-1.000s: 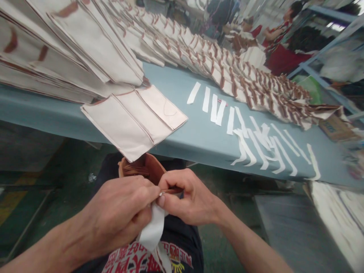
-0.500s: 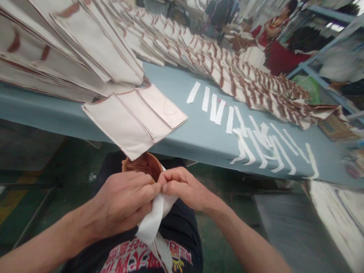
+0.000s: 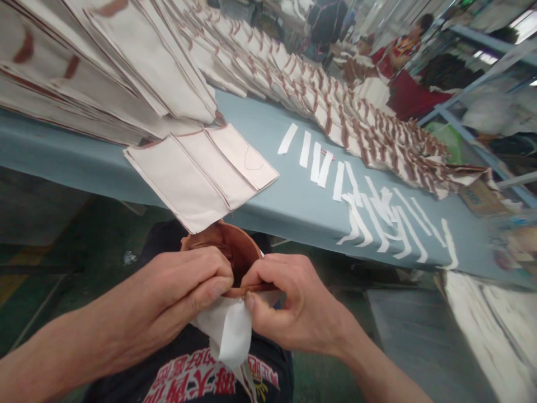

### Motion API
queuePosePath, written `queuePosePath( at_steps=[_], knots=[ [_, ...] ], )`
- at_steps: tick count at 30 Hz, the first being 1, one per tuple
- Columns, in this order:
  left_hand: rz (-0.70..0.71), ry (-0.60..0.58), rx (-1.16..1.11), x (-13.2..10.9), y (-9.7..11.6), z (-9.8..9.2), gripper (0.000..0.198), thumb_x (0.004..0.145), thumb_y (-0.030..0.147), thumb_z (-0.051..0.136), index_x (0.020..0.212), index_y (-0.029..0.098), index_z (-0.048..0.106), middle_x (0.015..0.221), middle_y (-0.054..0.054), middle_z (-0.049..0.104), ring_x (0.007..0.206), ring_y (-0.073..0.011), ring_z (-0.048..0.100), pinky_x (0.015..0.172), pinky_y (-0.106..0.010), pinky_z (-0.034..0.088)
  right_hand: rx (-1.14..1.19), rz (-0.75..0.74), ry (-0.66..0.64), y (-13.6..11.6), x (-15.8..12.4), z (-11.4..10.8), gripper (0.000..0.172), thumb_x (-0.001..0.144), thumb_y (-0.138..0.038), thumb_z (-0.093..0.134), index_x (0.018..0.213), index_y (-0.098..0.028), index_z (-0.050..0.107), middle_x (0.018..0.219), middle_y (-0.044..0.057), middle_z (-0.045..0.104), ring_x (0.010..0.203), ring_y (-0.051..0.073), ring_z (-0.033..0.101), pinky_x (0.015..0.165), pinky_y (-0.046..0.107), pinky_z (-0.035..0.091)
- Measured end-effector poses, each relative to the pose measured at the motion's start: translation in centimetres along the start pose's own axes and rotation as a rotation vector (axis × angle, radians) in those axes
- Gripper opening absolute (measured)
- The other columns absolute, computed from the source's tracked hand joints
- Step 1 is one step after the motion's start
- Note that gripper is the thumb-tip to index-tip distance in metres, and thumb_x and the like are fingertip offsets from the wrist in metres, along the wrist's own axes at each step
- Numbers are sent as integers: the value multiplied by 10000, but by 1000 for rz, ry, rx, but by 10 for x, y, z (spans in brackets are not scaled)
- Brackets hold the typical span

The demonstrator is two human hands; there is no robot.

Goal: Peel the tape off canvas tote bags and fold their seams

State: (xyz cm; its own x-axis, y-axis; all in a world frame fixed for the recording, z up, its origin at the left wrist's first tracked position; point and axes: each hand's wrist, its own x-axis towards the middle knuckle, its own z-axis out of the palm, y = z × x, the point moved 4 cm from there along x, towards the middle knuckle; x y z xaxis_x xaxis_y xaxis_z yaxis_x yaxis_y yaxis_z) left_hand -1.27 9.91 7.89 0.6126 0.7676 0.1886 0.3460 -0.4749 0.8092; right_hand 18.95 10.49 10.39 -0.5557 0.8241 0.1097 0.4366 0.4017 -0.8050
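Fingers of the left hand (image 3: 188,285) are curled inward, with the thumb and forefinger clamped on the near rim of a brown-lined fabric piece (image 3: 235,292). The same rim is pinched just beside this grip by the thumb and forefinger of the right hand (image 3: 308,302); their tips are brought together on the edge, while a small loop of space is left between them farther back. Contact of the remaining fingers with the fabric cannot be told, as it is hidden by the hands. The brown-lined fabric piece is held above the lap, and its brown inner side is exposed beyond the hands. A white strip (image 3: 235,336) is hung below the rim between the two grips, in front of a dark shirt (image 3: 268,355) on which red lettering is printed; whether its upper end is pinched by the right thumb cannot be told. Beyond the hands, a pale sewn panel (image 3: 180,173) is laid on the blue table (image 3: 247,115), with one corner extended past the near edge. Loose white strips (image 3: 287,139) are spread to the right of the panel, and brown-edged fabric pieces (image 3: 285,84) are arranged in overlapping rows behind them.
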Motion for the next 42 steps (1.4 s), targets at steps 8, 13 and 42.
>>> queuePosePath(
  at_steps=[8, 13, 42],
  knots=[
    [212, -44, 19, 22, 2, 6, 418, 1229, 296, 452, 822, 235, 524, 756, 43, 600, 650, -152, 529, 637, -328, 357, -97, -55, 81, -11, -5, -5, 145, 881, -144, 632, 759, -209, 676, 656, -33, 651, 597, 126, 574, 614, 260, 388],
    [276, 75, 103, 27, 6, 10, 422, 1216, 260, 483, 797, 231, 522, 719, 44, 565, 633, -157, 505, 632, -350, 326, -37, -19, 92, -7, -8, -5, 167, 907, -163, 636, 750, -219, 649, 663, -34, 660, 594, 128, 570, 627, 255, 413],
    [-456, -40, -968, 10, -24, 71, 785, 898, 932, 730, 683, 244, 419, 600, 84, 362, 516, -90, 271, 427, -211, 191, -502, -438, 133, 3, -32, 3, 425, 1215, -218, 456, 840, -200, 655, 660, 0, 708, 558, 151, 564, 568, 340, 344]
  ],
)
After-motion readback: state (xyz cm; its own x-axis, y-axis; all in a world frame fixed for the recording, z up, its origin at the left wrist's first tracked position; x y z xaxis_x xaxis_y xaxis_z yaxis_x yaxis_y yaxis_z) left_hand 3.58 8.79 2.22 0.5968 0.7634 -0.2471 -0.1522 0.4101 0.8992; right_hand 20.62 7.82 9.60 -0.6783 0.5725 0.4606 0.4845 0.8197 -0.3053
